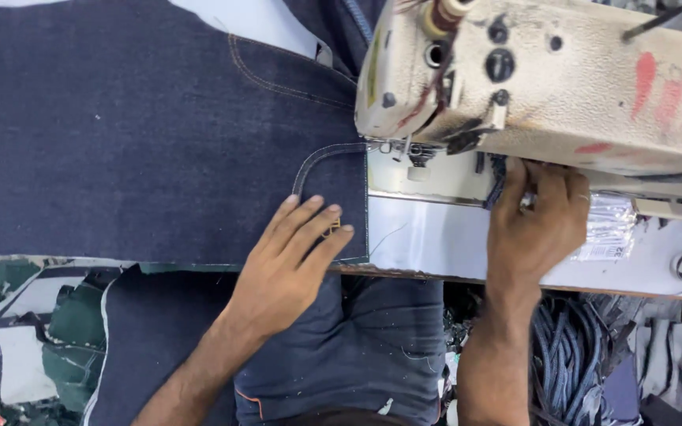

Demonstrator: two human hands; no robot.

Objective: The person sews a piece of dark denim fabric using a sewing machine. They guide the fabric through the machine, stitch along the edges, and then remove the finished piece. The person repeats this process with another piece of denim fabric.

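A large piece of dark blue denim [136, 134] with tan stitching lies flat on the sewing table. My left hand [294, 256] rests palm down on its near right corner, fingers spread, beside a curved stitched edge. My right hand [534, 221] reaches under the arm of the cream sewing machine [562, 79] and pinches a narrow dark denim strip [497, 185] by the machine bed. The needle area [412, 154] sits between the two hands.
The white table top [436, 237] ends in a worn front edge. A clear plastic packet [609, 229] lies right of my right hand. Bundles of denim strips [570, 355] hang below the table; fabric scraps [33, 339] litter the floor at left.
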